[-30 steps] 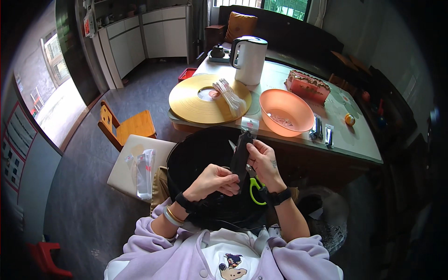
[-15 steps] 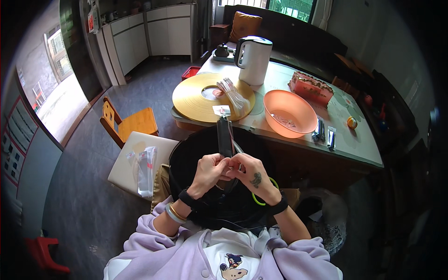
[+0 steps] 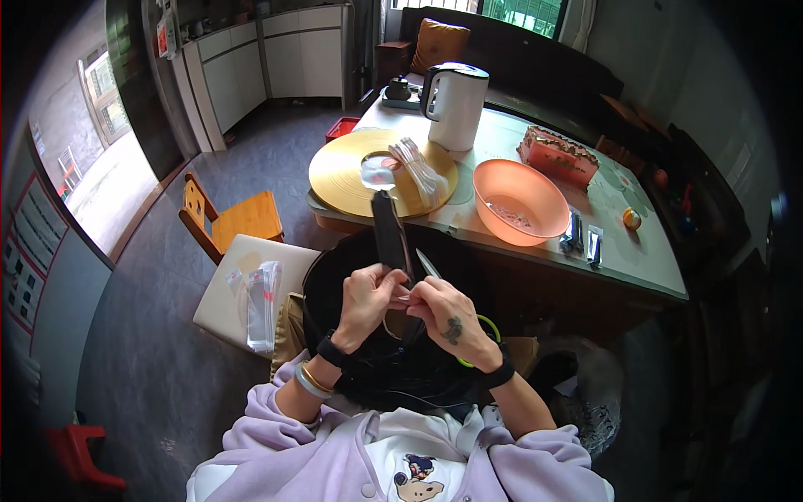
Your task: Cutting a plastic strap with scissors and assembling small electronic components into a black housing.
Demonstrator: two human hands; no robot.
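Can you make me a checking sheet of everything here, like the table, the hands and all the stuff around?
Surface: pale table, crowded at the near left.
Job's things: long black strip pinched upright by left hand and right hand, over a black basin on the lap.
Clutter: round yellow tray, white kettle, orange bowl, red box.
Grippers: both hands closed on the strip.
Cables: nothing seen.
Surroundings: wooden child's chair, white cabinets.

A white kettle (image 3: 452,105) stands at the far end of the counter (image 3: 636,251). Just left of the kettle lies a round yellow tray (image 3: 343,171) (clear-wrapped pieces rest on it). Right of the kettle sits a red box (image 3: 557,156), and nearer than that box a salmon-pink bowl (image 3: 520,201). Well left of the kettle, on the floor, stands a small wooden chair (image 3: 230,219).
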